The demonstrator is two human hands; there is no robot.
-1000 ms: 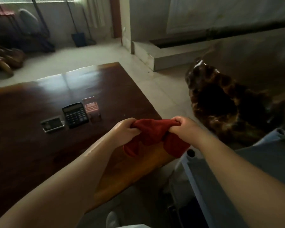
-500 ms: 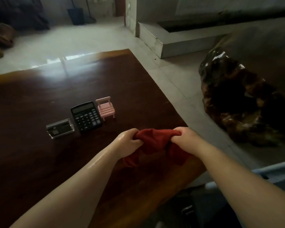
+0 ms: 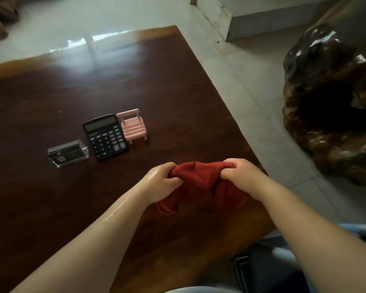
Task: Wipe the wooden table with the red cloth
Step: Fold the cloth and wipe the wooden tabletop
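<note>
1. Tilted further down since a second ago: far wall and window gone from view, tabletop now filling most of the picture; both hands holding the cloth as before.
2. Left hand (image 3: pixel 160 182): fingers curled shut, pinching the left end of the red cloth (image 3: pixel 201 182).
3. Right hand (image 3: pixel 240 176): fingers curled shut likewise, gripping the cloth's right end.
4. Red cloth: bunched and stretched between the two hands, loose folds hanging below, above the near right part of the wooden table (image 3: pixel 51 208); cannot tell whether touching the wood.
5. Further back on the table, in a row: clear plastic box (image 3: pixel 68 153), black calculator (image 3: pixel 105 136), small pink chair (image 3: pixel 133 125), the last two just beside each other.
6. Off to the right on the tiled floor: dark glossy carved root (image 3: pixel 330 106).
</note>
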